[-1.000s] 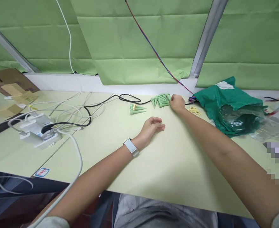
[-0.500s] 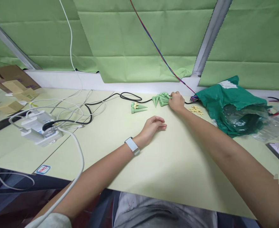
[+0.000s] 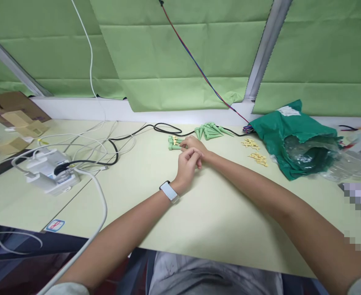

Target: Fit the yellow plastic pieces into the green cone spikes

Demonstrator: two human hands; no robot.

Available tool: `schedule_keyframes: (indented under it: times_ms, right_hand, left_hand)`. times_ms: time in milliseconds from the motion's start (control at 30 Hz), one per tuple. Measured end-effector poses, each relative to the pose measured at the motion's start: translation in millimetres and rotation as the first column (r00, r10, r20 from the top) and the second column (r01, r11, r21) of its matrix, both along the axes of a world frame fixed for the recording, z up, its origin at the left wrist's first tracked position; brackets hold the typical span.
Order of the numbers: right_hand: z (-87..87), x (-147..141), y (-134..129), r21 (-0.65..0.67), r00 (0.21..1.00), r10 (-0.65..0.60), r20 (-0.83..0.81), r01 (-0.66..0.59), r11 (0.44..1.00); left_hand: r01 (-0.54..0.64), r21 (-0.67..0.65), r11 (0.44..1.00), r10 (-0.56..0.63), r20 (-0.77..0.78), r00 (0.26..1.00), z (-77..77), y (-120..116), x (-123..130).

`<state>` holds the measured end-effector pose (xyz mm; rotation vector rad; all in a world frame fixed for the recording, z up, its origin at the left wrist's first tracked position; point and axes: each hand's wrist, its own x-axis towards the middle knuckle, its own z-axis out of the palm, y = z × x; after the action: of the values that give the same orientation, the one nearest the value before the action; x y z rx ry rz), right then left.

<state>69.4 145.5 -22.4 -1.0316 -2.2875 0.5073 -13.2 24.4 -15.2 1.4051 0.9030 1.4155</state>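
Observation:
My right hand [image 3: 195, 144] reaches over the table to a small group of green spikes with yellow parts [image 3: 173, 142]. Its bent fingers are closed at the right end of the group and hide whatever is between them. Just in front is my left hand [image 3: 187, 167], close against the right one, its fingers curled in and nothing visible in them. A pile of loose green spikes [image 3: 213, 130] lies farther back, to the right of both hands. Small yellow pieces form two heaps on the right, one farther back [image 3: 250, 144] and one nearer [image 3: 258, 159].
A green plastic bag [image 3: 291, 135] lies open at the right beside clear plastic. On the left are a white power strip [image 3: 53, 170] with tangled cables and cardboard boxes [image 3: 20, 102]. A black cable [image 3: 168, 131] runs along the back.
My right hand has moved left, from the green pile to the small group. My left hand has curled its fingers more and shifted slightly left. The nearer yellow heap has come into view.

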Motion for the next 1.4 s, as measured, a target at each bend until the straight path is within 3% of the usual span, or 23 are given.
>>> schedule_keyframes:
  times_ms: [100,200,300,400,500,633,733,867,1000,1167,1400]
  right_hand:
    - [-3.1,16.2,-10.7,-0.005,1.0,-0.004,-0.024,0.004,1.0]
    - [-9.0,39.1,-27.4,-0.118,0.977,-0.103,-0.189,0.082,0.99]
    - [-15.2,62.6,-51.2,-0.309,0.849,-0.323,-0.418,0.202,0.929]
    - [-18.5,80.8,-80.3,-0.446,0.721,-0.434,-0.54,0.192,0.874]
    - [-19.0,91.1,-108.3,-0.489,0.689,-0.422,-0.589,0.111,0.865]
    - [-16.9,97.7,-129.3,-0.482,0.72,-0.361,-0.593,0.042,0.875]
    - [-15.0,101.7,-128.5,-0.495,0.728,-0.314,-0.609,-0.04,0.868]
    - [-14.4,105.9,-117.4,-0.585,0.632,-0.375,-0.678,-0.155,0.796]
    - [-14.0,109.6,-114.3,-0.601,0.671,-0.325,-0.667,-0.226,0.766]
    - [-10.4,115.5,-120.2,-0.579,0.753,-0.22,-0.62,-0.25,0.776]
    - [-5.8,119.4,-121.4,-0.572,0.84,-0.146,-0.523,-0.219,0.79]
  left_hand:
    - [-0.017,-0.004,1.0,0.017,0.029,0.999,-0.8,3.9,-0.8]
    - [-0.048,-0.016,0.999,0.049,0.054,0.997,-1.1,7.4,-1.3]
    - [-0.101,-0.072,0.992,0.107,0.081,0.991,-2.1,12.7,-3.1]
    - [-0.114,-0.195,0.974,0.126,0.047,0.991,-3.7,17.7,-4.0]
    - [0.002,-0.233,0.972,-0.006,-0.017,1.0,-5.1,18.4,-1.2]
    - [0.139,-0.143,0.98,-0.15,-0.068,0.986,-6.6,16.3,6.2]
    - [0.205,-0.187,0.961,-0.219,-0.059,0.974,-7.3,19.5,7.0]
    - [0.371,-0.274,0.887,-0.39,-0.016,0.921,-6.4,26.8,-1.1]
    - [0.388,-0.261,0.884,-0.422,-0.09,0.902,-3.8,26.8,-7.4]
    - [0.392,-0.182,0.902,-0.428,-0.255,0.867,-0.1,19.2,-8.0]
    - [0.431,-0.202,0.879,-0.467,-0.194,0.863,0.2,15.6,-11.7]
